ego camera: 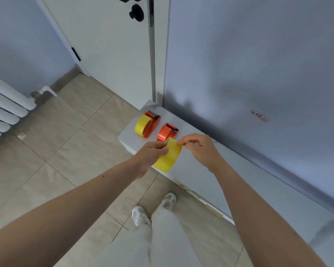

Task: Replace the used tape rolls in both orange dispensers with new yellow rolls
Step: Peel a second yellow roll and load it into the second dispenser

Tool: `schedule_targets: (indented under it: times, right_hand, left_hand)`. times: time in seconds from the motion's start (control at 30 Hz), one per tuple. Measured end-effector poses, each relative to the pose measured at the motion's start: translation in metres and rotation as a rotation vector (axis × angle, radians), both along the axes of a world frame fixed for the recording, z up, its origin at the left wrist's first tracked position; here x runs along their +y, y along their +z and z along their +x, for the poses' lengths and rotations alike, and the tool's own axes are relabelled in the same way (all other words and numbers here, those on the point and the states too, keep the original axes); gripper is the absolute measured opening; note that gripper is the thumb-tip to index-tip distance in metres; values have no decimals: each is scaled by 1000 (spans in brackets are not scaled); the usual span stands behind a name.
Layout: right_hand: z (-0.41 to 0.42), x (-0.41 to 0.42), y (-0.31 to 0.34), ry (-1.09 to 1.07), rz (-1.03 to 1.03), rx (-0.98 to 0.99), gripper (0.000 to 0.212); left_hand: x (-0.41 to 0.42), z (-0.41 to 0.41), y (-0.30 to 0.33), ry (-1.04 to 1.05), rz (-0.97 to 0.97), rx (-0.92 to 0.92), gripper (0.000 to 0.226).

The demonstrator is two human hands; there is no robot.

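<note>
Two orange tape dispensers lie on a white table (239, 170). The far-left dispenser (151, 123) carries a yellow roll (142, 126). The nearer dispenser (167, 132) shows no roll. I hold a second yellow tape roll (168, 158) in the air just in front of that nearer dispenser. My left hand (152, 153) grips the roll from its left side. My right hand (197, 149) pinches the roll's top edge, where a strip of tape seems to be lifted.
The table stands against a grey-blue wall (258, 64) with a small red sticker (259, 115). A white door (114, 45) is behind the table's far corner. A white radiator (4, 108) is at the left. My legs and white shoes stand on the tiled floor (66, 141).
</note>
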State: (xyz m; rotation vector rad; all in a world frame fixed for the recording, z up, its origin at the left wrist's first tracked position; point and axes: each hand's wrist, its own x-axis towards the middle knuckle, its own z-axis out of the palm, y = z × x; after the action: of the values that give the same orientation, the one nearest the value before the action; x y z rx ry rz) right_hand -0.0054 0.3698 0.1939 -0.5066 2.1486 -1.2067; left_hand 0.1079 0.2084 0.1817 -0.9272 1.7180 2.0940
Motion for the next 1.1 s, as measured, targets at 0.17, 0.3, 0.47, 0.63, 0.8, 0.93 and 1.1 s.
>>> schedule_targets:
  times: [0.17,0.3,0.47,0.63,0.8,0.93,1.1]
  right_hand:
    - [-17,-16,-3,-59,1,-19,6]
    - [-31,-24,-21,-157,-28,-152,14]
    - [-35,-38,-44,-366,-31,-391,7]
    - [-42,-45,-58,-436,-25,-576,17]
    - [-43,-51,-73,-492,11,-438,8]
    - [-42,-61,-87,-559,5,-417,8]
    - [-40,-72,-110,-572,29,-422,15]
  left_hand:
    - [-7,-23,-7,-26,17,-5,30]
    - [-10,-38,-16,-18,2,-58,34]
    - [-13,-52,-31,-23,-7,-111,47]
    - [-21,-63,-50,-38,10,-127,33]
    - [-32,-73,-66,-82,19,-135,33]
    - [-41,-81,-84,-113,26,-146,29]
    - [-42,-95,-101,-141,58,-114,21]
